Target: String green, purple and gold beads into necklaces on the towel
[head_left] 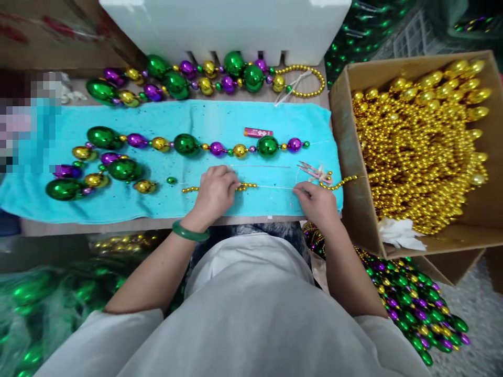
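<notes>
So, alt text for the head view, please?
A white string runs between a person's left hand and right hand over a turquoise towel, near small gold beads. Beyond lies a green, purple and gold strand; at right, a box of gold beads.

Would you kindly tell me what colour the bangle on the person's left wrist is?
The bangle is green; it shows in the head view.

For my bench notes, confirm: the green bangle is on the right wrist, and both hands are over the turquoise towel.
Wrong wrist: the head view shows the green bangle on the left. Left hand and right hand are indeed over the turquoise towel.
</notes>
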`<state>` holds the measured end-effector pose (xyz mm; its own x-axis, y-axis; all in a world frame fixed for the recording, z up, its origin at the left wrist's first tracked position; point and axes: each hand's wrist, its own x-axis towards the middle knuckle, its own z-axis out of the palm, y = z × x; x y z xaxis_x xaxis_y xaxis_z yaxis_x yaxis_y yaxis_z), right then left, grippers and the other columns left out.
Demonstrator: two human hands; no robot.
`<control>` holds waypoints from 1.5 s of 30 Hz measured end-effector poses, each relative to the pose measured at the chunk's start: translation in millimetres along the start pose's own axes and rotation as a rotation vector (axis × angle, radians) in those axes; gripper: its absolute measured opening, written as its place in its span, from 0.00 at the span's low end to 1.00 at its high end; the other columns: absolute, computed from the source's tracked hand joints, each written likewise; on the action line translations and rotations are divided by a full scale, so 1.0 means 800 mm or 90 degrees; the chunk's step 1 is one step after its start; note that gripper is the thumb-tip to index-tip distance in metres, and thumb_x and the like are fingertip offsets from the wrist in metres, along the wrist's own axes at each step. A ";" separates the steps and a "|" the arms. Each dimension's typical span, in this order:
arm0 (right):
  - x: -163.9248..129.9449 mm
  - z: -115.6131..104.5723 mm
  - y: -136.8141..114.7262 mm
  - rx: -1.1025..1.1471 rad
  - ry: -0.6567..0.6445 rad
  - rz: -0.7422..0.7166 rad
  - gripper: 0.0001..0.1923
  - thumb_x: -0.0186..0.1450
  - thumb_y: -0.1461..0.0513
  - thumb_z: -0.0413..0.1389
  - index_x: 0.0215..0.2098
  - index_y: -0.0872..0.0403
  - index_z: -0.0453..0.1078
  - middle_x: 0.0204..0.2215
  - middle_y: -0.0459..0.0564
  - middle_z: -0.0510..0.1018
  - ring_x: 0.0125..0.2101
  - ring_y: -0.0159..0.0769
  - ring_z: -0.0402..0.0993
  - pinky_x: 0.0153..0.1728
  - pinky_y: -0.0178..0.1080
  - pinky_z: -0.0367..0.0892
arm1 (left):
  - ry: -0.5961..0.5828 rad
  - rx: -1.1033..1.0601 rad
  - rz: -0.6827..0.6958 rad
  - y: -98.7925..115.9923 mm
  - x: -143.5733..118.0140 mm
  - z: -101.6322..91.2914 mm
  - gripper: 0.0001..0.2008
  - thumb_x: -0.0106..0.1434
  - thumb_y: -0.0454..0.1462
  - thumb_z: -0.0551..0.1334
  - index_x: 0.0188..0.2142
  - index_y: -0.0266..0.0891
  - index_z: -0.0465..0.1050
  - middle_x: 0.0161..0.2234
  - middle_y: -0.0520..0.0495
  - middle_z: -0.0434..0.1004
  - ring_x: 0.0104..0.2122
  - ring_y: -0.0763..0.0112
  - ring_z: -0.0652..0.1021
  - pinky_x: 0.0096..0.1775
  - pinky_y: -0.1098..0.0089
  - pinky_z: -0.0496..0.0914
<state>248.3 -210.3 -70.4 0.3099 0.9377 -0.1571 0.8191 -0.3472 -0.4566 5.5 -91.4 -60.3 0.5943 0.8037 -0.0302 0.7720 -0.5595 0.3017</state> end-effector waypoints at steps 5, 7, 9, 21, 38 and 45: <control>-0.001 -0.009 -0.007 -0.059 -0.011 0.024 0.12 0.68 0.58 0.51 0.41 0.50 0.76 0.37 0.50 0.82 0.36 0.41 0.76 0.33 0.37 0.62 | 0.003 0.001 0.023 0.017 0.003 -0.003 0.13 0.66 0.36 0.54 0.36 0.38 0.77 0.48 0.37 0.75 0.49 0.50 0.71 0.49 0.50 0.66; -0.003 -0.012 -0.022 -0.068 -0.041 0.001 0.12 0.69 0.58 0.50 0.42 0.50 0.76 0.39 0.50 0.82 0.39 0.40 0.76 0.35 0.37 0.63 | 0.024 -0.040 0.056 0.029 0.006 -0.003 0.14 0.66 0.35 0.53 0.43 0.37 0.77 0.52 0.35 0.73 0.51 0.50 0.70 0.51 0.50 0.67; -0.006 -0.013 -0.040 -0.056 -0.071 -0.053 0.13 0.70 0.58 0.48 0.44 0.50 0.75 0.40 0.49 0.82 0.40 0.38 0.76 0.37 0.36 0.63 | -0.004 -0.141 0.111 0.045 0.010 -0.001 0.19 0.65 0.35 0.53 0.53 0.36 0.72 0.55 0.36 0.71 0.50 0.55 0.73 0.50 0.55 0.69; -0.018 -0.023 0.005 0.031 0.113 0.028 0.13 0.68 0.63 0.50 0.47 0.54 0.73 0.45 0.55 0.77 0.45 0.42 0.74 0.42 0.39 0.68 | -0.087 -0.262 -0.003 0.050 0.025 0.003 0.16 0.65 0.43 0.54 0.39 0.41 0.80 0.39 0.47 0.83 0.39 0.62 0.80 0.45 0.64 0.73; -0.014 -0.022 0.038 0.107 0.194 0.050 0.09 0.64 0.62 0.53 0.41 0.54 0.72 0.40 0.52 0.74 0.30 0.32 0.69 0.34 0.36 0.66 | 0.164 -0.046 0.084 0.075 0.018 -0.040 0.22 0.67 0.40 0.55 0.60 0.43 0.65 0.55 0.37 0.69 0.55 0.50 0.69 0.55 0.50 0.64; -0.023 -0.059 0.023 0.380 0.077 -0.041 0.09 0.63 0.57 0.57 0.39 0.54 0.72 0.27 0.44 0.74 0.24 0.29 0.66 0.27 0.33 0.64 | 0.023 -0.347 0.199 0.116 0.033 -0.033 0.18 0.70 0.37 0.50 0.55 0.43 0.71 0.52 0.44 0.76 0.54 0.62 0.73 0.57 0.56 0.67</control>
<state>280.1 -234.8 -34.3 0.3501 0.9363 -0.0279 0.4373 -0.1897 -0.8791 86.7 -116.7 -8.1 0.7580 0.6304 0.1675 0.3308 -0.5929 0.7342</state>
